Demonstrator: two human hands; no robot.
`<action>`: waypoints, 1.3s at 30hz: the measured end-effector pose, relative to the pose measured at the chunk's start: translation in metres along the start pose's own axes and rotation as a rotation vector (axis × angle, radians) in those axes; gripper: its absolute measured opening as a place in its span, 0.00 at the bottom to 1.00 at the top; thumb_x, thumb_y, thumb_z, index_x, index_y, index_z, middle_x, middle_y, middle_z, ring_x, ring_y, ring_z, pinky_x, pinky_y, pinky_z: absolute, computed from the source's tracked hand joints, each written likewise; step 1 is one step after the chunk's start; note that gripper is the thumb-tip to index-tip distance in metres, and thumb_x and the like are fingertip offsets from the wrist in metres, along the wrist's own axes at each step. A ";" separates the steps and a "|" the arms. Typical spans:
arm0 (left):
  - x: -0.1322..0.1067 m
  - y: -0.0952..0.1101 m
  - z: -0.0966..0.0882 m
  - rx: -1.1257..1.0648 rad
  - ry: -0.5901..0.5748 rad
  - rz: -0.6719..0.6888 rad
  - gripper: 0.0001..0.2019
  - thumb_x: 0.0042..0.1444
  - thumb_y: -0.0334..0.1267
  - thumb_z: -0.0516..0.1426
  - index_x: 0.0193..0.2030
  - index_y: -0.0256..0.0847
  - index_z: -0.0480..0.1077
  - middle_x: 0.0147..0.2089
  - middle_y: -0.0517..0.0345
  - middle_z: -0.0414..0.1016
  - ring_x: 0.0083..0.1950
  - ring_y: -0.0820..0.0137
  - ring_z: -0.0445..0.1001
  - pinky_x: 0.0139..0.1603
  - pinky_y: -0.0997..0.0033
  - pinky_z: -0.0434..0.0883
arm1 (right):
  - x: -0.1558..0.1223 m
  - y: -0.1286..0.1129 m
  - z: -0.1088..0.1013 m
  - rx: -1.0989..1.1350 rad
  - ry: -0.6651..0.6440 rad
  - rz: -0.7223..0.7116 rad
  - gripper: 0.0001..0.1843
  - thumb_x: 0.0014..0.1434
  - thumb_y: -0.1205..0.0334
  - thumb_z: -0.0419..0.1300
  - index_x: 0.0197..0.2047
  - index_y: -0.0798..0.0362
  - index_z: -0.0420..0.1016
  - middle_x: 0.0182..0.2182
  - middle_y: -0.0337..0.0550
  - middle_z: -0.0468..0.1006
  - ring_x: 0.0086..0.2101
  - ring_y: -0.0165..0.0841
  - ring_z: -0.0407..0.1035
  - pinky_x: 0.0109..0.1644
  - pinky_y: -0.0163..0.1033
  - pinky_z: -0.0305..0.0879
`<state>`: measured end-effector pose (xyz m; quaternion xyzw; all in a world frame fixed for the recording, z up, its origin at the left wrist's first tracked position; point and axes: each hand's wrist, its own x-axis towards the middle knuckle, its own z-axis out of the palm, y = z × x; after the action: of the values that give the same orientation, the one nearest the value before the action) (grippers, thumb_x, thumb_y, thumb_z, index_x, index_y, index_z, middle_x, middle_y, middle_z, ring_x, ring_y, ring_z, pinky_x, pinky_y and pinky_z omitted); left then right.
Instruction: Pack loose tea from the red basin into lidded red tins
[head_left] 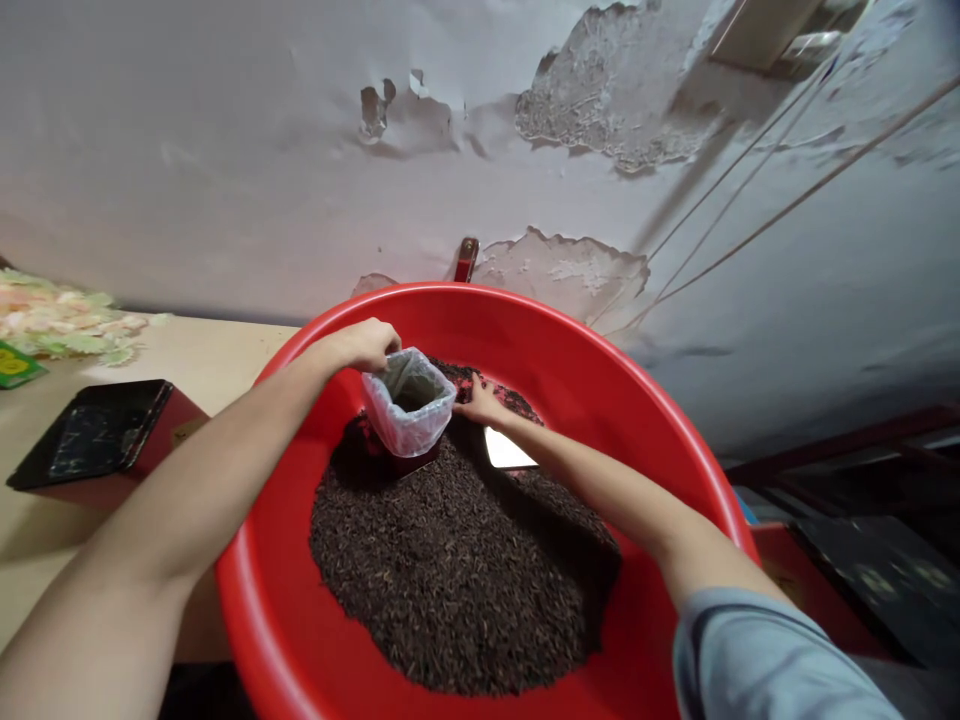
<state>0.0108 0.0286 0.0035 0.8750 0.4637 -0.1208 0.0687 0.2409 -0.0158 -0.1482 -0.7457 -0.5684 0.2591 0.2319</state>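
Dark loose tea leaves (465,560) lie heaped in a large red plastic tub (600,400). Standing in the heap near the tub's far left side is a dark container lined with a clear plastic bag (412,420), its mouth facing up. My left hand (373,345) has its fingers closed on the bag's rim at the back left. Just right of the container, my right hand (482,402) reaches into the leaves with fingers apart, its thumb side close to the bag. A flat white piece (510,449) lies under my right wrist, partly hidden.
On the wooden table (217,345) at left stand a dark red box with a black top (105,430), a green packet (16,366) and a pale shredded heap (67,315). A peeling wall (300,180) rises behind. Ropes (795,200) and dark boxes (877,570) are at right.
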 end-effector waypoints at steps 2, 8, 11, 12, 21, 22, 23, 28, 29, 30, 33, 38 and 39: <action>-0.003 -0.001 -0.004 0.066 -0.031 -0.019 0.18 0.48 0.26 0.59 0.46 0.40 0.80 0.44 0.52 0.83 0.43 0.65 0.78 0.34 0.74 0.65 | -0.013 0.012 0.022 -0.140 -0.016 0.025 0.70 0.43 0.43 0.74 0.77 0.59 0.42 0.74 0.73 0.37 0.72 0.60 0.40 0.71 0.59 0.46; 0.000 -0.009 -0.005 0.137 -0.049 -0.076 0.21 0.45 0.26 0.56 0.45 0.45 0.80 0.46 0.55 0.83 0.45 0.63 0.78 0.38 0.73 0.68 | -0.014 0.005 0.072 -0.354 0.064 -0.011 0.68 0.52 0.28 0.61 0.78 0.58 0.31 0.75 0.66 0.30 0.73 0.59 0.32 0.73 0.60 0.34; 0.003 -0.012 -0.003 0.125 -0.065 -0.069 0.22 0.45 0.26 0.56 0.46 0.45 0.80 0.47 0.55 0.83 0.46 0.63 0.78 0.39 0.73 0.68 | 0.006 -0.013 0.087 -0.357 0.120 -0.053 0.66 0.53 0.28 0.61 0.78 0.56 0.34 0.75 0.67 0.32 0.73 0.60 0.36 0.72 0.59 0.35; 0.004 -0.013 -0.002 0.129 -0.069 -0.067 0.22 0.45 0.26 0.56 0.46 0.45 0.80 0.47 0.55 0.83 0.46 0.63 0.78 0.39 0.73 0.68 | 0.012 -0.020 0.092 -0.362 0.130 -0.066 0.64 0.54 0.30 0.61 0.78 0.55 0.36 0.75 0.67 0.33 0.72 0.61 0.38 0.72 0.59 0.36; 0.008 -0.013 0.001 0.094 -0.057 -0.095 0.20 0.44 0.27 0.57 0.44 0.46 0.81 0.43 0.55 0.83 0.45 0.61 0.78 0.42 0.70 0.68 | 0.036 -0.057 0.103 -0.339 0.219 -0.240 0.32 0.66 0.45 0.56 0.71 0.40 0.60 0.68 0.61 0.55 0.59 0.55 0.61 0.61 0.56 0.58; 0.008 -0.012 0.001 0.085 -0.050 -0.100 0.19 0.44 0.27 0.58 0.43 0.46 0.81 0.42 0.54 0.83 0.44 0.60 0.78 0.42 0.70 0.68 | 0.038 -0.057 0.101 -0.332 0.217 -0.256 0.32 0.65 0.46 0.57 0.70 0.41 0.61 0.66 0.61 0.57 0.58 0.55 0.62 0.59 0.55 0.60; 0.008 -0.012 0.001 0.078 -0.043 -0.103 0.18 0.44 0.27 0.58 0.42 0.46 0.81 0.41 0.54 0.83 0.44 0.60 0.78 0.42 0.70 0.68 | 0.040 -0.056 0.098 -0.328 0.209 -0.272 0.31 0.65 0.47 0.58 0.69 0.41 0.62 0.65 0.61 0.58 0.57 0.54 0.62 0.58 0.54 0.61; 0.004 -0.007 -0.003 0.096 -0.060 -0.123 0.16 0.46 0.29 0.58 0.40 0.46 0.80 0.40 0.55 0.83 0.42 0.62 0.77 0.39 0.73 0.67 | 0.047 -0.054 0.093 -0.330 0.192 -0.269 0.33 0.64 0.49 0.60 0.70 0.41 0.60 0.64 0.60 0.57 0.56 0.54 0.61 0.55 0.55 0.64; 0.002 -0.006 -0.004 0.104 -0.064 -0.134 0.16 0.45 0.30 0.58 0.40 0.46 0.81 0.40 0.54 0.82 0.42 0.62 0.77 0.38 0.73 0.67 | 0.047 -0.055 0.094 -0.328 0.207 -0.253 0.33 0.64 0.49 0.59 0.70 0.41 0.59 0.65 0.60 0.56 0.56 0.54 0.61 0.55 0.55 0.64; 0.001 -0.004 -0.005 0.107 -0.066 -0.149 0.17 0.44 0.30 0.57 0.40 0.45 0.81 0.40 0.54 0.82 0.42 0.61 0.78 0.38 0.72 0.68 | 0.048 -0.056 0.095 -0.324 0.216 -0.237 0.31 0.65 0.50 0.58 0.70 0.41 0.60 0.64 0.60 0.56 0.56 0.54 0.62 0.55 0.56 0.64; -0.001 0.000 -0.007 0.049 -0.109 -0.208 0.18 0.41 0.31 0.57 0.40 0.44 0.81 0.37 0.53 0.82 0.38 0.60 0.79 0.37 0.71 0.71 | 0.050 -0.057 0.095 -0.286 0.199 -0.233 0.26 0.67 0.52 0.54 0.67 0.44 0.65 0.62 0.59 0.61 0.56 0.55 0.62 0.54 0.56 0.66; -0.001 -0.004 -0.004 -0.064 -0.156 -0.237 0.16 0.42 0.32 0.58 0.40 0.41 0.79 0.35 0.52 0.82 0.35 0.62 0.79 0.34 0.72 0.72 | 0.052 -0.052 0.084 0.008 0.131 -0.246 0.27 0.60 0.61 0.61 0.63 0.46 0.70 0.63 0.54 0.63 0.60 0.52 0.60 0.61 0.54 0.62; -0.001 -0.006 -0.003 -0.081 -0.143 -0.220 0.15 0.43 0.33 0.59 0.40 0.40 0.79 0.36 0.52 0.82 0.35 0.63 0.79 0.33 0.73 0.72 | 0.053 -0.051 0.080 0.058 0.129 -0.242 0.28 0.57 0.62 0.63 0.62 0.46 0.71 0.62 0.53 0.65 0.59 0.50 0.61 0.63 0.53 0.61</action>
<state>0.0060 0.0320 0.0063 0.8045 0.5554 -0.1709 0.1230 0.1630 0.0523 -0.1827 -0.6796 -0.6304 0.1973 0.3191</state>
